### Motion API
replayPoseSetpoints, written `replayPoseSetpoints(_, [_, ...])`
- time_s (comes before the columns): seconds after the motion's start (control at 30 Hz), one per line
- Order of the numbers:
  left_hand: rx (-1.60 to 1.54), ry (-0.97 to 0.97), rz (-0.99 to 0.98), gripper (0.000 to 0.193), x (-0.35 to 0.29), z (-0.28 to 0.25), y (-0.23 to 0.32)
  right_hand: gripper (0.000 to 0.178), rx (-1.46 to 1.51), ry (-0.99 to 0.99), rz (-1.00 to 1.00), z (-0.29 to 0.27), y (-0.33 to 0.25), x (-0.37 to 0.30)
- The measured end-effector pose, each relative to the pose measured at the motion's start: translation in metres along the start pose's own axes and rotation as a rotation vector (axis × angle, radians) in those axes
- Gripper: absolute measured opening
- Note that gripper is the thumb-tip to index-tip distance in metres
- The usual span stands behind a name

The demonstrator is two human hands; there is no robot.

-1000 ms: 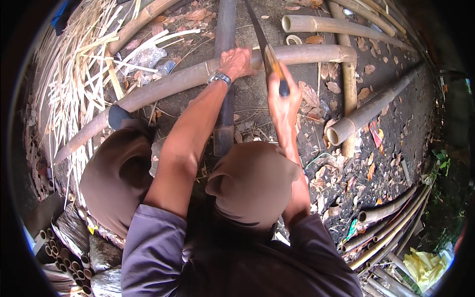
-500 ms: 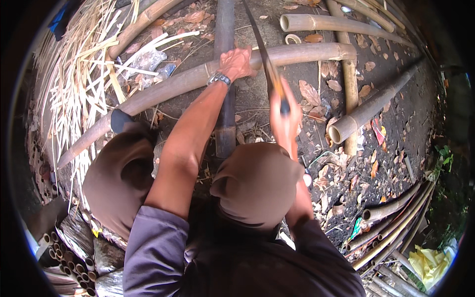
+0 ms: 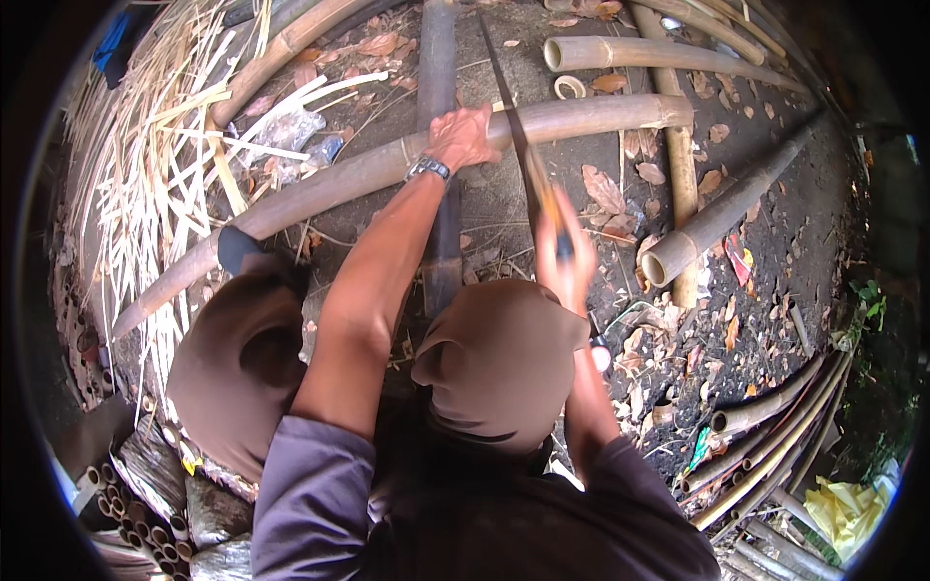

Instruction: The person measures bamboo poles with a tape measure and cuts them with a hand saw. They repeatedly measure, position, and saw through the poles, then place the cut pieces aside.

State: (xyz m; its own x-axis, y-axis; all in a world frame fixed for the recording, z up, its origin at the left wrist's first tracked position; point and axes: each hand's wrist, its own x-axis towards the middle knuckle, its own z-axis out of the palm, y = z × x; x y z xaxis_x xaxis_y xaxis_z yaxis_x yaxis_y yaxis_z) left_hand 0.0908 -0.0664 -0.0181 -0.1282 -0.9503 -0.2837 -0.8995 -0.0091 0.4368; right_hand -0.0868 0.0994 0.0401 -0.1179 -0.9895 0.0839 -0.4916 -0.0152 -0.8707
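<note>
open soil (image 3: 492, 208) beside saw (image 3: 521, 140), knee (image 3: 504, 363) below

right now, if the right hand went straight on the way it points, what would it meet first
Past the saw it grips, the right hand would probably meet the long bamboo pole first, near where the saw crosses it; their relative heights are unclear.

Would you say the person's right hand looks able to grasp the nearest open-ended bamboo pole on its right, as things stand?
Probably not: the right hand is wrapped around the handle of the saw, though only leaf-strewn ground seems to lie between it and the bamboo pole.
</note>
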Motion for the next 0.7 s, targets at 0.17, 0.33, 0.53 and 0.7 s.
replayPoseSetpoints(0.17, [-0.001,-0.008,-0.009,0.068,-0.008,-0.007,-0.008,0.049,-0.018,-0.144,0.078,-0.098,-0.027,-0.146])
replayPoseSetpoints(0.33, [0.01,0.037,0.011,0.069,-0.001,0.009,0.008,0.043,-0.007,0.015,0.081,0.005,-0.022,0.019])
replayPoseSetpoints(0.53, [-0.06,-0.03,0.03,0.074,0.007,-0.001,-0.003,0.046,-0.102,0.009,-0.015,-0.041,-0.003,-0.063])
replayPoseSetpoints(0.7, [0.003,-0.026,-0.003,0.08,-0.008,-0.004,-0.016,0.045,-0.111,-0.118,0.057,-0.084,-0.014,-0.127])
